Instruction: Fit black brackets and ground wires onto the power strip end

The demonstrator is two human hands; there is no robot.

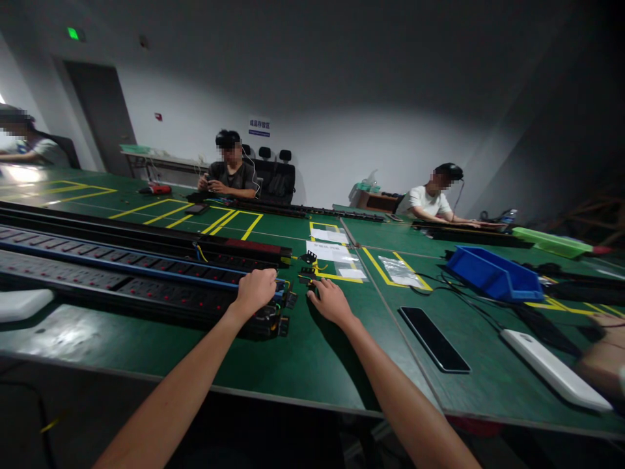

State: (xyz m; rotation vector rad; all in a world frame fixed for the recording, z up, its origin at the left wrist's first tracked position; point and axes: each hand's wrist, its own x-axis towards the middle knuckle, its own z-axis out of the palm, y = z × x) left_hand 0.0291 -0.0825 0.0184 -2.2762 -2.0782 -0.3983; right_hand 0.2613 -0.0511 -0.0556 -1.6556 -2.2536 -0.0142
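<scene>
Long black strips with red dots lie side by side at the left, one with a blue edge. My left hand is closed over the right end of the blue-edged strip, its fingertips partly hidden. Wires and small black end pieces stick out at the strips' ends. To the right, my right hand rests low over the green table with thumb and forefinger apart. Its fingertips are beside a small black bracket with a yellow wire, and nothing shows in its grasp.
A phone, a white power bank, cables and a blue bin lie right on the green table. Papers lie ahead. Someone's hand is at the right edge; people sit across and at far left.
</scene>
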